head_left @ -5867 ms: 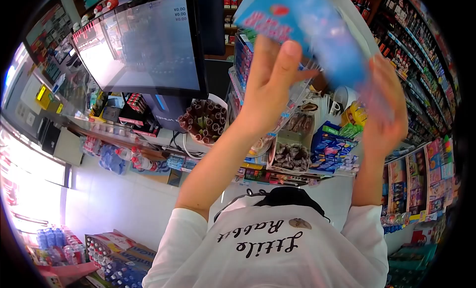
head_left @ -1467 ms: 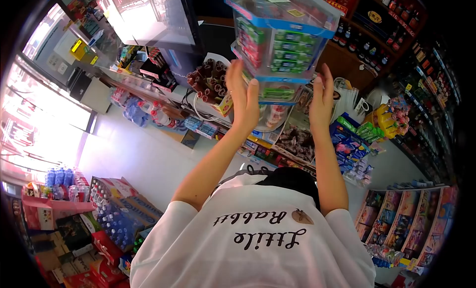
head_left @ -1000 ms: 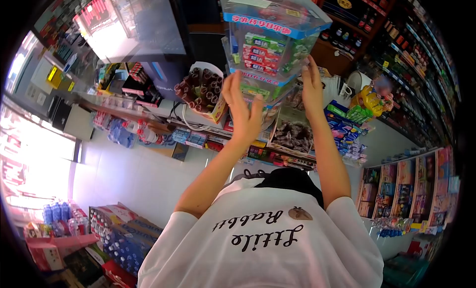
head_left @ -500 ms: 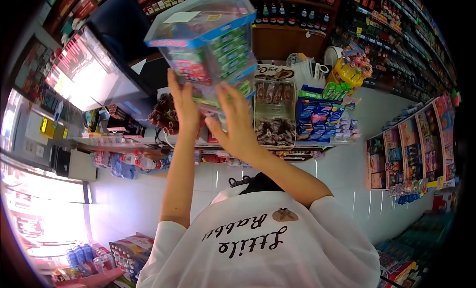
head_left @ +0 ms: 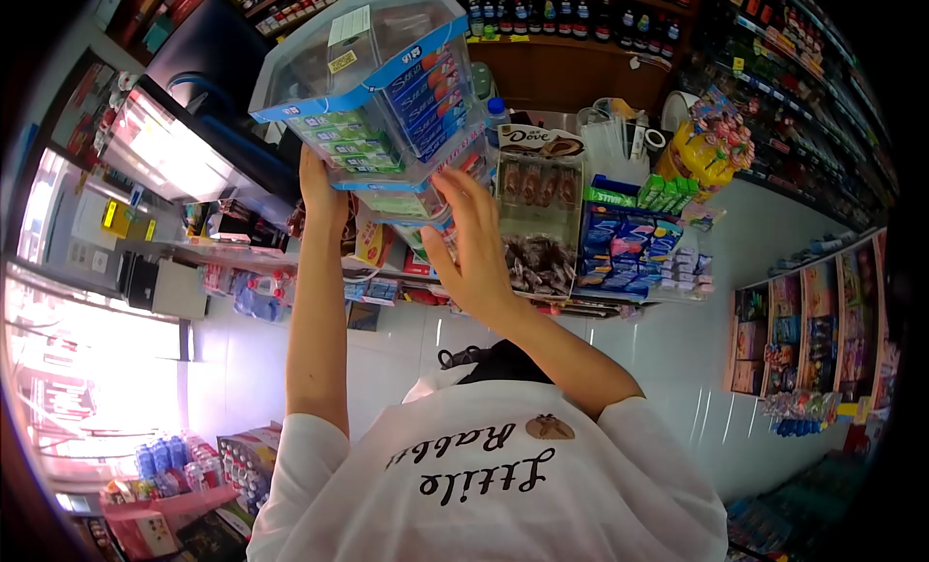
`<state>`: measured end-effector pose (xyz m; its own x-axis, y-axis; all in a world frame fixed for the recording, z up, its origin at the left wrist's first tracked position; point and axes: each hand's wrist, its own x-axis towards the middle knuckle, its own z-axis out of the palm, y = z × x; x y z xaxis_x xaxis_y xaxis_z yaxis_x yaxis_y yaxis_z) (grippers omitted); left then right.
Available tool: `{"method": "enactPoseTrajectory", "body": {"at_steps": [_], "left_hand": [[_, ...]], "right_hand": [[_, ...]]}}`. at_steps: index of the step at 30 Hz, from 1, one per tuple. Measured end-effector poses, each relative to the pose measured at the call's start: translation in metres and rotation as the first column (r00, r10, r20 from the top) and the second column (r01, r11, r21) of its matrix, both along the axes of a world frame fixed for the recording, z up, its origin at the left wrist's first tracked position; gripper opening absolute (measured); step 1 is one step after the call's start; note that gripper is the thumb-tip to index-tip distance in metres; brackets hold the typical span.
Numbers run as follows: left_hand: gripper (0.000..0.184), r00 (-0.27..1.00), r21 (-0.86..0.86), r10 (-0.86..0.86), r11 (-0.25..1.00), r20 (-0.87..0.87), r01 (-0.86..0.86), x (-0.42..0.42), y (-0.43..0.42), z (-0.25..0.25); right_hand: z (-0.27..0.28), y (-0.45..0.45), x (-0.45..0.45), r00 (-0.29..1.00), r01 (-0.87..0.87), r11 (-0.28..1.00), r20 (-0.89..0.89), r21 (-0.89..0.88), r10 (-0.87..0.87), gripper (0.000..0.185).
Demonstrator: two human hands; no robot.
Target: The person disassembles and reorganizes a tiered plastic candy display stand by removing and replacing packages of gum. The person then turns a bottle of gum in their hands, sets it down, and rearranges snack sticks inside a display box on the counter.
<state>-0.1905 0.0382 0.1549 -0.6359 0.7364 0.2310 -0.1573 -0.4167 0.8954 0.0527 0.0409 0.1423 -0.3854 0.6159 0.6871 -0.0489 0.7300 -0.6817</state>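
Observation:
A tall clear display case with blue edges (head_left: 363, 73) stands tilted at the upper left of centre, with green packs and blue packs showing inside. My left hand (head_left: 321, 190) is at its left side, the fingertips partly hidden behind the case. Against the lower right side of the case lies my right hand (head_left: 469, 238), its thumb and fingers spread. Just right of the case is a Dove box (head_left: 542, 214) of dark wrapped pieces. A bottle with a blue cap (head_left: 496, 117) stands behind, between the two.
Left of the case stands a monitor (head_left: 184, 161). Blue candy bags (head_left: 624, 248), green packs (head_left: 663, 192) and a yellow holder of lollipops (head_left: 702, 161) are at the counter's right. Bottles (head_left: 552, 15) line the back shelf. A snack rack (head_left: 813, 320) stands at the right.
The display case has turned, so blue packs now face the front right. Both hands have shifted around it from its position farther right. The view has swung, showing more of the counter and Dove box.

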Motion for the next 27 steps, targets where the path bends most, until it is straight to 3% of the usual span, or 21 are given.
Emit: {"method": "enactPoseTrajectory", "body": {"at_steps": [2,5,7,10,12,13,15,18,19,21,25,27], "left_hand": [[0.028,0.989,-0.051,0.000,0.999,-0.148,-0.007,-0.009,-0.002,-0.006],[0.029,0.998,0.010,0.010,1.000,0.057,-0.011,0.001,-0.002,-0.002],[0.023,0.990,-0.011,0.096,0.995,-0.107,-0.098,0.005,-0.002,-0.006],[0.023,0.930,-0.015,0.212,0.974,-0.301,-0.227,0.023,-0.008,-0.005],[0.025,0.912,0.014,0.298,0.952,-0.281,-0.306,0.046,-0.013,0.001],[0.030,0.956,0.013,0.273,0.962,-0.108,-0.273,0.062,-0.015,0.007],[0.034,0.870,-0.003,0.455,0.886,-0.191,-0.464,0.073,-0.015,0.000],[0.039,0.830,0.041,0.464,0.879,-0.309,-0.476,0.085,-0.024,-0.010],[0.041,0.814,0.094,0.471,0.878,-0.340,-0.469,0.090,-0.025,-0.013],[0.049,0.735,0.041,0.492,0.842,-0.466,-0.538,0.105,-0.028,-0.007],[0.051,0.669,0.141,0.528,0.828,-0.523,-0.543,0.125,-0.024,-0.012],[0.050,0.664,0.152,0.523,0.832,-0.535,-0.534,0.131,-0.024,-0.014]], "right_hand": [[-0.003,0.004,0.001,0.999,-0.033,0.999,-0.003,-0.013,0.033,0.052],[-0.004,0.008,0.003,0.996,-0.090,0.994,-0.022,-0.067,0.089,0.054],[-0.004,0.011,0.005,0.991,-0.129,0.985,-0.042,-0.115,0.125,0.055],[-0.009,0.020,0.004,0.996,-0.081,0.993,-0.030,-0.091,0.079,0.056],[-0.006,0.024,0.005,1.000,-0.004,0.999,-0.009,-0.040,0.003,0.055],[-0.004,0.025,0.005,0.999,0.037,0.999,-0.001,-0.013,-0.037,0.055],[-0.003,0.023,0.002,1.000,0.030,1.000,0.003,-0.008,-0.030,0.054],[-0.006,0.020,-0.004,0.992,0.092,0.988,0.075,0.126,-0.102,0.051],[-0.006,0.019,-0.007,0.995,0.084,0.992,0.052,0.099,-0.089,0.050],[-0.005,0.020,-0.012,0.997,0.071,0.996,0.006,0.046,-0.072,0.049],[0.000,0.027,-0.013,0.983,0.154,0.977,0.073,0.150,-0.166,0.047],[0.003,0.029,-0.014,0.984,0.163,0.981,0.057,0.101,-0.169,0.046]]}}
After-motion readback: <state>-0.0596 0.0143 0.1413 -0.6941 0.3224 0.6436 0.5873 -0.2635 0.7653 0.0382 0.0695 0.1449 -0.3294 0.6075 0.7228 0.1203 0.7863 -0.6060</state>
